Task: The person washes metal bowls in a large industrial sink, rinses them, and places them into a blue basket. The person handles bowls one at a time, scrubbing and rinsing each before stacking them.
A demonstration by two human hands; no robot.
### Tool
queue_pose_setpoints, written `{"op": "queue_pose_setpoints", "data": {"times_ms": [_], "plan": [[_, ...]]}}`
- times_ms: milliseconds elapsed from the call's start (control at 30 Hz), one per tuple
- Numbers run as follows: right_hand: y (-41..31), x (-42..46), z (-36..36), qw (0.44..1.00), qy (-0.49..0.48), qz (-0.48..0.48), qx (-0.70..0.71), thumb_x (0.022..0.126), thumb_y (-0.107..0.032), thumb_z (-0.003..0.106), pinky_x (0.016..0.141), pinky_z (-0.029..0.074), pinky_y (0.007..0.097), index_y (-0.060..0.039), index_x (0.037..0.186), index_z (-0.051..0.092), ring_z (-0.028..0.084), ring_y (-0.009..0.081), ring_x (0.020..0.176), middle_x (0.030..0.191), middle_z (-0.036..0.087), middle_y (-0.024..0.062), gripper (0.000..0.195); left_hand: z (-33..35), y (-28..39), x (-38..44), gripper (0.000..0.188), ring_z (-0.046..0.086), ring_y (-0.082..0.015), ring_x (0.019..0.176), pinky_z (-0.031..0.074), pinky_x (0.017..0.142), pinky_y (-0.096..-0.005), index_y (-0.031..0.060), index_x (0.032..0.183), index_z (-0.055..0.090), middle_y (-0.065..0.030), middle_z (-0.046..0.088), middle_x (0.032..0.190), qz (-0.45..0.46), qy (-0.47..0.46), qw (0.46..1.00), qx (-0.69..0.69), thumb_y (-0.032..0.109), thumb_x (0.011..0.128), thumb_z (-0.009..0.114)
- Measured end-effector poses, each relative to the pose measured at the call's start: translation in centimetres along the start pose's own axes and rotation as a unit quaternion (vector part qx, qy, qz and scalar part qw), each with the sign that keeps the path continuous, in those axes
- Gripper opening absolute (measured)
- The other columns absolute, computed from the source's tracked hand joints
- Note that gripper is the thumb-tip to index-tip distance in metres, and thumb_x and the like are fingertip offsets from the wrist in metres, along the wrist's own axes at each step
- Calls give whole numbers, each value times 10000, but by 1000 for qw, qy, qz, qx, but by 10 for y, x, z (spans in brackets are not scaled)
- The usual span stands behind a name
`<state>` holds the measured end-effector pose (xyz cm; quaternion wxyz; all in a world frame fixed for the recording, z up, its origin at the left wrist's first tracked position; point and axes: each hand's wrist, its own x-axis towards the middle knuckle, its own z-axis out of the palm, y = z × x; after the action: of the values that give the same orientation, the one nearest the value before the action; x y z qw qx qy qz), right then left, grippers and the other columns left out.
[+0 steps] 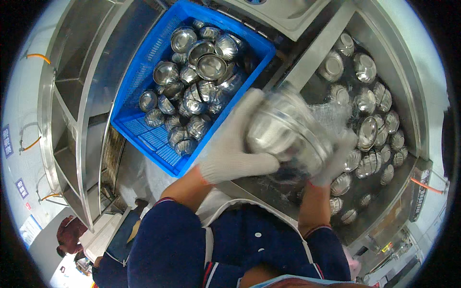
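Note:
Both of my hands wear white knitted gloves. My left hand point(234, 154) grips the near left side of a shiny metal bowl point(277, 133), thumb along its lower edge. A second bowl rim shows against it, so at least two bowls appear to be held together. On their right side is my right hand point(336, 156), strongly blurred, its fingers around the far edge. The bowls are tilted above a stainless steel basin point(259, 190). A whitish blur, perhaps splashing water point(333, 111), lies just beyond them.
Many fluted metal bowls point(367, 165) lie scattered in the basin at right. Left of my hands, a blue plastic crate point(147, 133) holds a heap of similar bowls point(211, 66). Steel troughs point(68, 104) run along the left wall. Another person point(70, 234) is at lower left.

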<state>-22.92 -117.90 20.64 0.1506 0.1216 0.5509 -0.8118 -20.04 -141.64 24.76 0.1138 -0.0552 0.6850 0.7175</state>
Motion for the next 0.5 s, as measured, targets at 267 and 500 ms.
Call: {"op": "queue_pose_setpoints", "data": {"times_ms": [267, 500], "plan": [[71, 55, 57, 845, 14, -299, -444, 882, -76, 622, 1017, 402, 374, 7, 1198, 576, 544, 293, 1162, 1208, 599, 159, 330, -128, -193, 61, 833, 327, -416, 1344, 320, 1095, -437, 74, 1434, 342, -249, 311, 1461, -84, 224, 913, 332, 333, 742, 726], [134, 23, -143, 900, 166, 127, -383, 906, -313, 608, 1065, 347, 355, 49, 1354, 451, 456, 263, 1279, 1377, 484, 186, 597, -171, -370, 74, 899, 373, -472, 1301, 383, 1059, -434, 209, 1502, 190, -292, 149, 1508, -220, 79, 854, 464, 216, 766, 706]]}}
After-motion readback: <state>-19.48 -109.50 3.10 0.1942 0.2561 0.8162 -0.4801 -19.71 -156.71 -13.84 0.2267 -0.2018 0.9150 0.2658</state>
